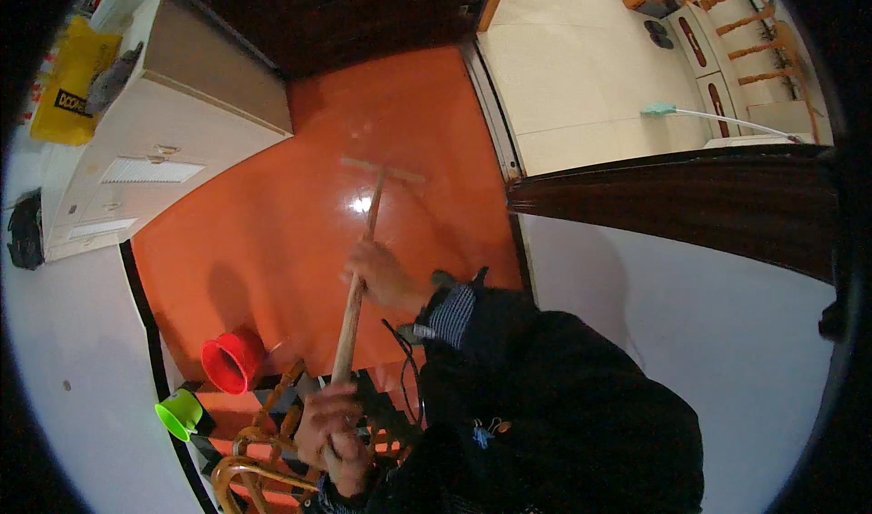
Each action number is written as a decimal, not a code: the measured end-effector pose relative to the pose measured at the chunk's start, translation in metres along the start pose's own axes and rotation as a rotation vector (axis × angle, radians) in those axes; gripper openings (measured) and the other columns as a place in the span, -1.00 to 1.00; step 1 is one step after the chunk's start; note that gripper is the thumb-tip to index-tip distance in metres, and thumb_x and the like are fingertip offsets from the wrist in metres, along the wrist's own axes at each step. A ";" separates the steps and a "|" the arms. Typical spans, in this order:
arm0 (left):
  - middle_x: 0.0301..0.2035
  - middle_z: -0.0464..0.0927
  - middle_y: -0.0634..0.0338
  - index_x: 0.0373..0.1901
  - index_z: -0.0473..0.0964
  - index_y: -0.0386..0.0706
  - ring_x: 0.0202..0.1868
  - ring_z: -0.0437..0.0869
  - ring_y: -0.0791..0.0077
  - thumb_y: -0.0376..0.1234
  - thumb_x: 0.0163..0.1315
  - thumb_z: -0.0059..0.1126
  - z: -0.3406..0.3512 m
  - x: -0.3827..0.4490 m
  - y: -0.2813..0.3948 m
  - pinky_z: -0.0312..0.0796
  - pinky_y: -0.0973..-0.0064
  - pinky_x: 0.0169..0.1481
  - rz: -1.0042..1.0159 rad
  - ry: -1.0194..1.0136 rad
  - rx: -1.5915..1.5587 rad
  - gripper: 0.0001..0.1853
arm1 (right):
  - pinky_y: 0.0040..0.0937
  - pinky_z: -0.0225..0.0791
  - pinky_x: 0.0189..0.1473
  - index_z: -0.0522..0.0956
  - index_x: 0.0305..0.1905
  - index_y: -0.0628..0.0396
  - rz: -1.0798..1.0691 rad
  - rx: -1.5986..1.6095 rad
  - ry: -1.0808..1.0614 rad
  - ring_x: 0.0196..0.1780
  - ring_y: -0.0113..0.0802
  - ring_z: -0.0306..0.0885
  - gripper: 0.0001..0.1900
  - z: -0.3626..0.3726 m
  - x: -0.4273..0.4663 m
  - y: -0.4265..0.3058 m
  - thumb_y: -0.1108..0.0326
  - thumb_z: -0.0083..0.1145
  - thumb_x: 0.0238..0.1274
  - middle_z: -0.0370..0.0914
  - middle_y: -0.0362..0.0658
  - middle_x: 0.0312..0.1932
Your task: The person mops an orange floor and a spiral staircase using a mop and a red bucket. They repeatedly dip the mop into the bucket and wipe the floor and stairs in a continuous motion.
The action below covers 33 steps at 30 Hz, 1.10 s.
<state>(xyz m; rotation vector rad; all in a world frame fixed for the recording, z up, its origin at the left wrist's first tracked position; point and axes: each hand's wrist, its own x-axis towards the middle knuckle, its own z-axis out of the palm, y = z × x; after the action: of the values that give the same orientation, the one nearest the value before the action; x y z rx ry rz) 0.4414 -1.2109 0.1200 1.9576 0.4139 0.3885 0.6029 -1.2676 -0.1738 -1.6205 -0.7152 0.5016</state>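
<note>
My right hand (381, 272) is closed around the middle of a long wooden handle (349, 327). Lower down, my left hand (334, 432) grips the same handle near its upper end. The handle slants away from me to a thin T-shaped crossbar (409, 173), which lies at the glossy orange floor (306, 228); its exact kind is unclear. A red plastic bucket (235, 363) lies tipped or leans near the floor's edge, left of my hands. Beside it, a bright green plastic container (179, 415) is tilted with its mouth showing.
Stairs with a curved wooden railing (272, 476) drop away at the bottom. A black cable (407, 371) hangs near my legs. White cabinets (184, 122) line the left. Past the metal threshold (494, 115), a mop with a green head (659, 109) and dark slippers (659, 34) lie on pale tiles.
</note>
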 end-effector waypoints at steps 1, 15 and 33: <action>-0.29 0.66 -0.10 -0.38 0.48 -0.32 -0.06 0.75 -0.07 -0.23 0.54 0.04 0.016 0.011 -0.012 0.59 0.18 0.03 0.004 0.017 -0.026 -0.64 | -0.09 0.36 -0.10 0.47 -0.39 0.04 0.055 -0.086 -0.001 -0.24 -0.11 0.48 -0.82 -0.020 0.015 0.012 0.37 0.28 0.26 0.44 -0.09 -0.34; 0.22 0.58 -0.08 -0.18 0.56 -0.31 0.41 0.49 -0.10 -0.51 0.30 0.30 0.240 0.096 -0.181 0.45 0.15 0.33 -0.126 -0.316 -0.110 -0.88 | -0.16 0.56 0.02 0.48 0.24 0.18 0.011 -0.793 0.101 0.04 0.02 0.61 -0.54 -0.225 0.075 0.172 0.15 0.29 0.41 0.46 0.11 0.27; -0.54 0.56 0.11 -0.55 0.47 -0.19 -0.41 0.73 0.19 -0.44 0.24 0.26 0.071 0.018 -0.012 0.67 0.08 -0.09 0.473 -0.529 -0.208 -0.79 | -0.24 0.60 -0.10 0.52 -0.19 0.11 0.177 -0.287 0.395 -0.06 -0.10 0.69 -0.82 -0.053 -0.145 -0.008 0.36 0.37 0.32 0.54 -0.07 -0.07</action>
<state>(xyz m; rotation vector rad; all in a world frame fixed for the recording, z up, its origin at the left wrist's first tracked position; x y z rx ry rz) 0.4879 -1.2552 0.0819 1.8505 -0.4203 0.1833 0.5334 -1.4055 -0.1669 -1.9900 -0.3593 0.1959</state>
